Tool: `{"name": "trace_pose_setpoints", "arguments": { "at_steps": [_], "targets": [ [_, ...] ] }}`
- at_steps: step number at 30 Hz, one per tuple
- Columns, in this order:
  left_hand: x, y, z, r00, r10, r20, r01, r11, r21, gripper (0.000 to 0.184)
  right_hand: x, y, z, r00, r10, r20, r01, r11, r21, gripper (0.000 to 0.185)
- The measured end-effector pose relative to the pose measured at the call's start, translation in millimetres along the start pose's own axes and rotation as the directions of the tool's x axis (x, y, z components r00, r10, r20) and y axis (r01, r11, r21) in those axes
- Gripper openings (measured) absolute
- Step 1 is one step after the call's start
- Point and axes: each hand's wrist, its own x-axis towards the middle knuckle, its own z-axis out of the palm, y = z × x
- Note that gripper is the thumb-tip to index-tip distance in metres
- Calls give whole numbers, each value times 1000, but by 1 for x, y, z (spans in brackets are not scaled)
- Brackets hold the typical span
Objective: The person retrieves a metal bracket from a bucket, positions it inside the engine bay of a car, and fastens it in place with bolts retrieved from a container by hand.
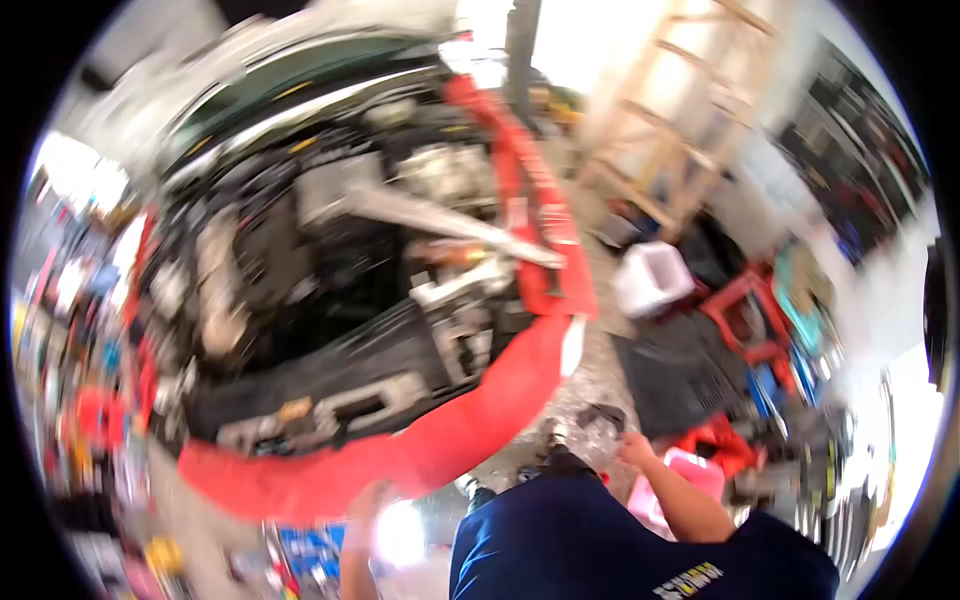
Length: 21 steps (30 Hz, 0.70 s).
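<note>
The whole view is smeared by motion. My left hand (372, 503) is low in the middle, near the front edge of a red fender cover (440, 445) draped along the car's nose. A bright white glow (400, 535) lies right beside that hand; its source and the fingers are too blurred to make out. Further right, my right hand (632, 450) looks closed, out over the floor. A small dark piece (602, 415) shows at its fingers, its kind unclear. The open engine bay (330, 260) spreads ahead, with a long pale bar (450, 215) lying across it.
A white bucket (652, 280), a dark mat (680, 365), a red frame (750, 315) and a pink container (690, 480) are on the floor to the right. Behind them stands a wooden ladder (665, 120). Cluttered goods (100, 420) line the left side.
</note>
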Motion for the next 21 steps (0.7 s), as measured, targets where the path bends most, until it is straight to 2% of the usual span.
{"name": "trace_pose_setpoints", "arguments": {
  "at_steps": [1, 3, 5, 6, 8, 9, 10, 11, 12, 13, 14, 15, 16, 18, 19, 21],
  "targets": [
    [6, 36, 0, 998, -22, 51, 23, 1000, -21, 33, -7, 6, 2, 999, 11, -46, -12, 1000, -9, 32],
    [36, 36, 25, 971, 93, 219, -104, 994, 39, 33, -33, 16, 6, 988, 64, -141, -58, 997, 44, 32],
    [55, 43, 48, 961, -27, 275, 121, 936, -331, 36, -70, 24, 1, 968, 175, -181, -139, 971, 197, 32],
    [64, 57, 58, 944, -23, 330, 138, 934, -331, 35, -85, 27, -2, 958, 234, -163, -181, 941, 285, 33],
    [81, 87, 83, 889, 8, 458, 164, 928, -335, 34, -121, 77, 19, 918, 290, -269, -245, 951, 188, 32],
    [92, 100, 101, 852, 64, 519, 114, 946, -303, 34, -138, 96, 25, 868, 415, -274, -371, 907, 199, 33],
    [102, 114, 117, 817, 114, 566, 63, 957, -284, 34, -161, 106, 28, 826, 538, -170, -461, 816, 348, 29],
    [110, 132, 135, 780, 129, 613, 48, 963, -263, 36, -177, 141, 54, 759, 493, -425, -501, 859, 104, 29],
    [117, 149, 150, 757, 134, 639, 30, 971, -239, 37, -175, 277, 112, 833, 159, -530, -375, 866, -329, 22],
    [126, 154, 169, 752, 211, 624, -89, 971, -221, 37, -186, 273, 101, 894, 263, -363, -381, 872, -307, 22],
    [128, 187, 174, 761, 197, 618, -148, 980, -129, 38, -194, 259, 89, 869, 418, -264, -467, 869, -162, 22],
    [133, 219, 186, 755, 187, 629, -216, 976, -31, 39, -196, 250, 84, 800, 570, -188, -573, 818, 43, 23],
    [142, 231, 201, 762, 197, 617, -228, 973, -30, 39, -192, 242, 74, 741, 660, -121, -636, 748, 190, 23],
    [156, 250, 237, 745, 259, 616, -285, 957, -58, 42, -174, 234, 52, 691, 722, -46, -673, 665, 324, 23],
    [159, 262, 253, 772, 217, 597, -184, 976, -118, 42, -165, 238, 43, 678, 735, -19, -683, 640, 352, 24],
    [171, 272, 284, 836, 187, 517, -229, 973, 19, 43, -141, 256, 28, 713, 700, -42, -652, 684, 327, 24]
  ]
}}
